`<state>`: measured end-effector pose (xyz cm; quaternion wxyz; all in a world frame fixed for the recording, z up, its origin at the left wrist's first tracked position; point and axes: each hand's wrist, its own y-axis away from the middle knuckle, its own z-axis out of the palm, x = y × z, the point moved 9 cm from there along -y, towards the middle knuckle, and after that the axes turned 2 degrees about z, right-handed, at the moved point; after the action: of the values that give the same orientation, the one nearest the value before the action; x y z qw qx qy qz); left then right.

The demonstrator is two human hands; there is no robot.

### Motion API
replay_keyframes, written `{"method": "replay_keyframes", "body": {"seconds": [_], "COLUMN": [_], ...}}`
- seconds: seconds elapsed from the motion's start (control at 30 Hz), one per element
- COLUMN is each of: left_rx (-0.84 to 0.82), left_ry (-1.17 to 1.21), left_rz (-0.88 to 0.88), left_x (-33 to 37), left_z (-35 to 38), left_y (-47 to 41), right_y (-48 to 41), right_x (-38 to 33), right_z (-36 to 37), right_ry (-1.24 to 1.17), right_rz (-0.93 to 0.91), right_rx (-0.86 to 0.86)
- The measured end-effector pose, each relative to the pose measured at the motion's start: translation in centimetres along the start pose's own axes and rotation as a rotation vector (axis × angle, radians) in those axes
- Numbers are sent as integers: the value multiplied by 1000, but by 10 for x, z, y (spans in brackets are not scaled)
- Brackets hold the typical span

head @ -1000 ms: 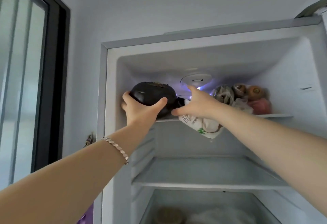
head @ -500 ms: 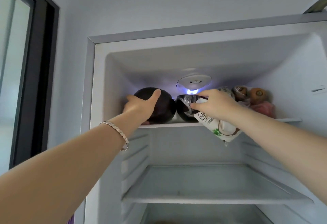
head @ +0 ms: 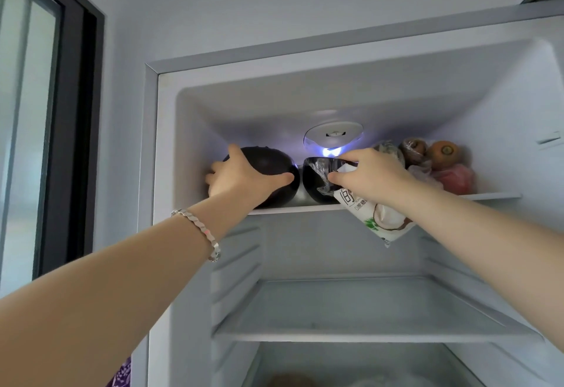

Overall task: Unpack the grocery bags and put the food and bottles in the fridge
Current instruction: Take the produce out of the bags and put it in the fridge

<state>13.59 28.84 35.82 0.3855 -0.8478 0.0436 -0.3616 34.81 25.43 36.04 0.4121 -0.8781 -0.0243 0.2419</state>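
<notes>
The fridge stands open, and both my arms reach up to its top shelf (head: 500, 196). My left hand (head: 244, 177) wraps around a round dark eggplant (head: 274, 160) resting at the shelf's left end. Right beside it sits a second dark eggplant (head: 317, 179) wrapped in clear film. My right hand (head: 369, 176) pinches that film and also holds a white coconut-print packet (head: 378, 218), which hangs over the shelf's front edge.
Wrapped kiwis (head: 442, 150), a reddish fruit (head: 457, 179) and other bagged produce fill the shelf's right end. The fridge lamp (head: 332, 137) glows behind. A bare middle shelf (head: 366, 307) lies below, with a drawer under it. A dark-framed window (head: 45, 112) is at left.
The left eggplant has gone from held at the shelf edge to resting on the shelf beside the wrapped one. My right hand with the packet has stayed near the wrapped eggplant.
</notes>
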Motion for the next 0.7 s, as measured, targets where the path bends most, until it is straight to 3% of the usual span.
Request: {"method": "replay_keyframes", "body": {"seconds": [0.17, 0.27, 0.5, 0.6, 0.7], "left_rx": [153, 133, 53, 36, 150], "left_ry": [237, 252, 89, -84, -76], "left_rz": [100, 96, 80, 57, 158], "left_x": [-8, -9, -12, -11, 2], "left_z": [6, 12, 15, 9, -5], "left_y": [15, 13, 3, 6, 27], "right_y": [-1, -7, -7, 14, 50], "right_x": [3, 5, 0, -3, -11], "right_z": [1, 3, 9, -4, -16], "right_ry": [-21, -9, 6, -76, -161], "right_rz": [13, 37, 60, 57, -3], "right_rx": [10, 16, 11, 119, 243]}}
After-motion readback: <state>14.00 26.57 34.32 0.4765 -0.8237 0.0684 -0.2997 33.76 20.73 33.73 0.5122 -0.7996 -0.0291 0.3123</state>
